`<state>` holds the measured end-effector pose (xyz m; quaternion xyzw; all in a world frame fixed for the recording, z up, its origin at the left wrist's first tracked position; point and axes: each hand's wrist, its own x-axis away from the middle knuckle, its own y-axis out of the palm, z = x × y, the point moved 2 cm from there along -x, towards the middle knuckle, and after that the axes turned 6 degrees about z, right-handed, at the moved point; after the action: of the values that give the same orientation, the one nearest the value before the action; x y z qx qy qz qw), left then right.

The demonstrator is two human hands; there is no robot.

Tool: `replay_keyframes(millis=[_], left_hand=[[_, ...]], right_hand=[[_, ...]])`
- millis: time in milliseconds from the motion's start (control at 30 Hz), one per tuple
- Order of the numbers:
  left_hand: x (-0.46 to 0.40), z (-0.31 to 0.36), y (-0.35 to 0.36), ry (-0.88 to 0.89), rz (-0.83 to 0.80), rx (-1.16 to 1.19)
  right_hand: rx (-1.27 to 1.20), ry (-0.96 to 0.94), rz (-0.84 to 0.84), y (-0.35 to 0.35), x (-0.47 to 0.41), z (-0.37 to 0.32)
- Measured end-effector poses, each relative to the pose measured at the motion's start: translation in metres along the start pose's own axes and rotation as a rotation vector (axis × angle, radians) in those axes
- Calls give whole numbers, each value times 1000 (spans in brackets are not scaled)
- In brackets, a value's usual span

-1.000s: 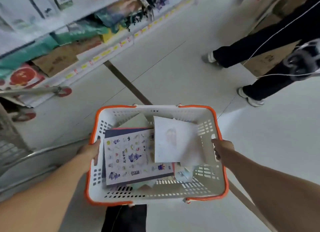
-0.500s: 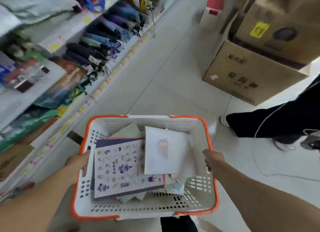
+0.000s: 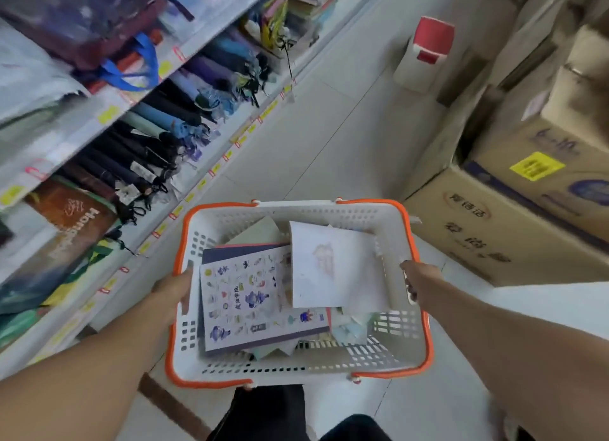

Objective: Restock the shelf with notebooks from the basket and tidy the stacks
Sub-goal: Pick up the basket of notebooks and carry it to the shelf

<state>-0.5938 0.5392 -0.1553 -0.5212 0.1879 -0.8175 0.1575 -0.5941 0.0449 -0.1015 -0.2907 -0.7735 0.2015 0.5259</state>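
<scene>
Fingers on both sides are wrapped over the basket's rim, so it's carried two-handed. Left hand [image 3: 173,287] grips the left wall of the basket [image 3: 296,369], thumb hooked inside over the orange edge. Right hand [image 3: 420,280] holds the right wall the same way, fingertips curled through what looks like a handle slot, though that bit is kinda blurry so I can't say for sure.

Basket is white plastic with an orange rim, held out in front at about waist level over a pale tiled floor [image 3: 329,127]. Inside is a loose pile of notebooks: on top at the left, a white one covered in little cartoon stickers [image 3: 253,302], lying on a dark navy one [image 3: 230,251] that pokes out behind it. A plain white notebook with a faint pink drawing [image 3: 333,269] sits tilted against the right side, overlapping the sticker one. A pale green cover [image 3: 260,229] peeks out at the far end, and a few light blue and green bits [image 3: 349,330] are buried near the bottom.

Off to the left is the shelf [image 3: 184,180] with yellow price tags along its edges, loaded with rows of folded umbrellas [image 3: 158,137] and some bags [image 3: 66,236]. On the right there are stacked cardboard boxes [image 3: 514,216], and farther down the aisle a white bin with a red lid [image 3: 425,51]. Dark trousers [image 3: 267,411] show at the bottom edge below the basket.
</scene>
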Motion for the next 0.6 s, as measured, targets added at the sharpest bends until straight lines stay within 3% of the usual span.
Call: replay_keyframes(millis=[267, 500, 600], left_hand=[[-35, 241, 81, -17, 16, 20], [-76, 441, 161, 6, 59, -3], [-87, 515, 193, -30, 47, 26]], right_hand=[[-41, -30, -10, 2, -119, -210], [-93, 121, -79, -9, -235, -386], [-18, 85, -39, -21, -271, -470]])
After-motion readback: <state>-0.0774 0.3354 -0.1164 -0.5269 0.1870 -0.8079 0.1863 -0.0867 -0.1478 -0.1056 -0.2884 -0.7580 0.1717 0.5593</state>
